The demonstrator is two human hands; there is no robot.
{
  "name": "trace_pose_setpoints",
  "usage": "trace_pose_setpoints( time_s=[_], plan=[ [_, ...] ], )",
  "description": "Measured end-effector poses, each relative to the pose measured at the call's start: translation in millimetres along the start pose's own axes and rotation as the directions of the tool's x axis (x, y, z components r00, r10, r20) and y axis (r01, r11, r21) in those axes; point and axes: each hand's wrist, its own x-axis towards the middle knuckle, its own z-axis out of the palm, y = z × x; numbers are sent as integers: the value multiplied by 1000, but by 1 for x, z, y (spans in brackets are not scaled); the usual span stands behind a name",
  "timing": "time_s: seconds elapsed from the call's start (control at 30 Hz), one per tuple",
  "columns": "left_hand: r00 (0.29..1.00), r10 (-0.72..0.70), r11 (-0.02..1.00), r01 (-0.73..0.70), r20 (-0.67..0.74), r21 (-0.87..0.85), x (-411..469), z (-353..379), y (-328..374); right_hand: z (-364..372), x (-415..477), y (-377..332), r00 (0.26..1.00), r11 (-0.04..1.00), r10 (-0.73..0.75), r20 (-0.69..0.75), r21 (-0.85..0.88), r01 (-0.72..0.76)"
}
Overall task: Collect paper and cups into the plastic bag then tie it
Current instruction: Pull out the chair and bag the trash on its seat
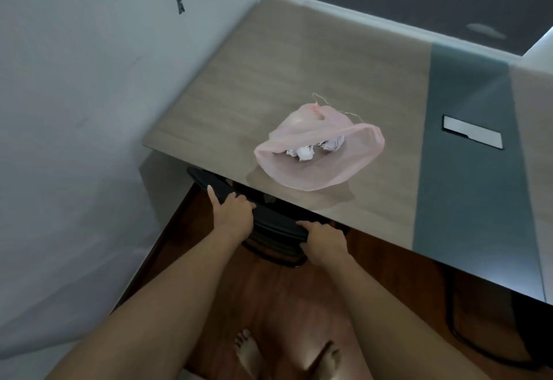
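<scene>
A thin pink plastic bag [317, 167] lies open on the wooden table [269, 86], its mouth facing me. Crumpled white paper [305, 152] shows inside the mouth. No cups are visible. Below the table's near edge stands a black chair [272, 221], tucked under the top. My left hand [232, 212] grips the top of the chair's backrest on its left part, thumb pointing up. My right hand [324, 240] grips the same backrest at its right end. Both hands are apart from the bag.
A white wall [89, 110] runs close along the left. A grey-green strip [466, 146] crosses the table on the right with a rectangular cable hatch [472, 131] in it. Dark wooden floor [269, 304] and my bare feet [287, 352] are below. A black cable loops at lower right.
</scene>
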Motion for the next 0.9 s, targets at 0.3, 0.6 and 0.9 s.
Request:
trace_pose_setpoints(
  time_s=[0.3,0.6,0.9],
  plan=[
    [991,32,998,-37,-126,-41,-33,28,-11,18,-26,-9,1000,1000,1,1,12,-1],
    [991,-6,996,-6,-131,-92,-124,73,-12,60,-96,-9,995,996,-81,55,43,78],
    [992,-90,986,77,-85,-146,-233,128,-5,106,-176,-6,971,980,-191,142,-30,197]
  ],
)
